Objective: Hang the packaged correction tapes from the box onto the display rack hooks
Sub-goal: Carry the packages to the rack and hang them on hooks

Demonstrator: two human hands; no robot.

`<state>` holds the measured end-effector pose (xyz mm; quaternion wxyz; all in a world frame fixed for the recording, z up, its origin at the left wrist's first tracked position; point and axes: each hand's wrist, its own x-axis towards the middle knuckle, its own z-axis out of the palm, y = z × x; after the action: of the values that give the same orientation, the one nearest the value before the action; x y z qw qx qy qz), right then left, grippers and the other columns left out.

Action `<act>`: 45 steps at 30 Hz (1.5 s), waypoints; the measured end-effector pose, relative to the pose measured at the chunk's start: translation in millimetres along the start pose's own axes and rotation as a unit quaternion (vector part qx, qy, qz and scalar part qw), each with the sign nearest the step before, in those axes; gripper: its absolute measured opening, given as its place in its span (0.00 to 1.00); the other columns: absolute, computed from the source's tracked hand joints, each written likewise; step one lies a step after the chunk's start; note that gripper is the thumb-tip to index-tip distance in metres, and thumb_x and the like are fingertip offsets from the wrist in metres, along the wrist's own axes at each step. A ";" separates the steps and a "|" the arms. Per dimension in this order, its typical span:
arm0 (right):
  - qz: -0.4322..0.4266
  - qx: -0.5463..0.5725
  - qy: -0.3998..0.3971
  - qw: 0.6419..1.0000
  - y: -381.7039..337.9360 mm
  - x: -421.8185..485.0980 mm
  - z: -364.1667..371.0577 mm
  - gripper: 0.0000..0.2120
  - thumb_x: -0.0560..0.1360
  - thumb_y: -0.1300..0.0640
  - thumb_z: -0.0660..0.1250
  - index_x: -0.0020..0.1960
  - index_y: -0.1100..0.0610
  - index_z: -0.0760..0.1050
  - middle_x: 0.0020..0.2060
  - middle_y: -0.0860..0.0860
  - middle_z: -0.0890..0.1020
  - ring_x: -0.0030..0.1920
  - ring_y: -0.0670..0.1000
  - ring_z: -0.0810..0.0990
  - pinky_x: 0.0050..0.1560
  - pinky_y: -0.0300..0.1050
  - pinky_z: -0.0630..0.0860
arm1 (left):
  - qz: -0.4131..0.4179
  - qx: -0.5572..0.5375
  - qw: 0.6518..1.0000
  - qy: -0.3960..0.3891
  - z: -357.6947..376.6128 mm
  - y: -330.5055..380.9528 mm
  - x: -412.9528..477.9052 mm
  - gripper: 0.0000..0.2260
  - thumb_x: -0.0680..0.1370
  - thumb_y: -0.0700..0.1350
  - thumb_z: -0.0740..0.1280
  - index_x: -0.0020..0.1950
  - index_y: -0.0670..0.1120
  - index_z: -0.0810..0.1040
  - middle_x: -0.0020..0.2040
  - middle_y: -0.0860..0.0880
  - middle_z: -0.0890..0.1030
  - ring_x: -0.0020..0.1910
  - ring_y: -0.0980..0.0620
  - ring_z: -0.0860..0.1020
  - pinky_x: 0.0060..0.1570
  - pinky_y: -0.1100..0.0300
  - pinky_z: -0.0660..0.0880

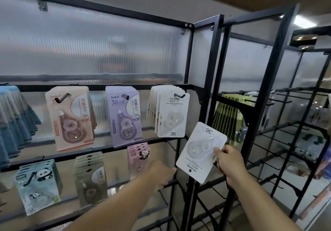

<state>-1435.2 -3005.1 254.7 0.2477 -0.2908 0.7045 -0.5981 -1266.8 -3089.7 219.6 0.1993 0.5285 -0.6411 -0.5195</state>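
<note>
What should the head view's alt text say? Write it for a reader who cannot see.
The right hand pinches a white packaged correction tape, upside down, below matching white packs hung on the black display rack. The left hand, blurred, reaches toward the rack's lower row, where pink panda packs hang.

A stationery shop: black metal display racks (204,91) with hooks (178,94) carry rows of carded correction tapes (125,116) in matching stacks, backed by ribbed translucent panels (93,48), with more stocked racks alongside.
</note>
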 end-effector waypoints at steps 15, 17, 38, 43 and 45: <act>-0.151 -0.389 -0.021 0.909 8.0 -13.0 15.8 0.30 0.75 0.49 0.67 0.73 0.49 0.60 0.67 0.52 0.67 0.60 0.53 0.74 0.53 0.49 0.74 | 0.165 0.179 0.958 0.150 -23.6 -33.3 -9.8 0.11 0.81 0.47 0.59 0.40 0.47 0.70 0.40 0.49 0.78 0.40 0.50 0.76 0.33 0.62 0.67; -0.222 -0.471 -0.142 0.842 6.8 -17.5 24.5 0.24 0.76 0.47 0.65 0.71 0.46 0.65 0.63 0.50 0.68 0.60 0.51 0.74 0.56 0.48 0.74 | 0.209 0.263 0.933 0.132 -25.9 -28.7 -17.1 0.11 0.82 0.46 0.57 0.39 0.47 0.69 0.39 0.49 0.76 0.37 0.52 0.73 0.30 0.62 0.64; -0.041 -0.071 -0.171 0.982 -13.7 -22.6 22.4 0.09 0.82 0.61 0.57 0.52 0.54 0.76 0.29 0.44 0.77 0.27 0.41 0.73 0.32 0.38 0.73 | 0.093 0.085 0.992 0.013 -15.3 -26.4 -15.0 0.10 0.78 0.50 0.65 0.40 0.45 0.76 0.37 0.49 0.75 0.37 0.52 0.70 0.38 0.62 0.68; -0.059 -0.030 -0.150 0.986 -42.5 -16.1 20.7 0.09 0.82 0.60 0.58 0.53 0.59 0.76 0.29 0.45 0.75 0.31 0.46 0.72 0.35 0.42 0.74 | 0.146 -0.004 0.987 0.069 -16.5 -0.9 -20.6 0.10 0.78 0.49 0.65 0.48 0.43 0.81 0.39 0.45 0.80 0.34 0.52 0.71 0.37 0.60 0.66; -0.078 -0.018 -0.148 0.986 -58.1 -13.1 20.3 0.08 0.81 0.60 0.58 0.50 0.60 0.76 0.28 0.45 0.75 0.31 0.46 0.72 0.34 0.42 0.74 | 0.175 -0.023 0.981 0.080 -23.0 12.2 -22.5 0.11 0.78 0.47 0.65 0.48 0.39 0.80 0.36 0.45 0.76 0.32 0.52 0.67 0.34 0.60 0.63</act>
<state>-1405.2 -3016.8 308.8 0.2965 -0.4346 0.6456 -0.5535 -1246.0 -3081.4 245.7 0.3500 0.4434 -0.6934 -0.4474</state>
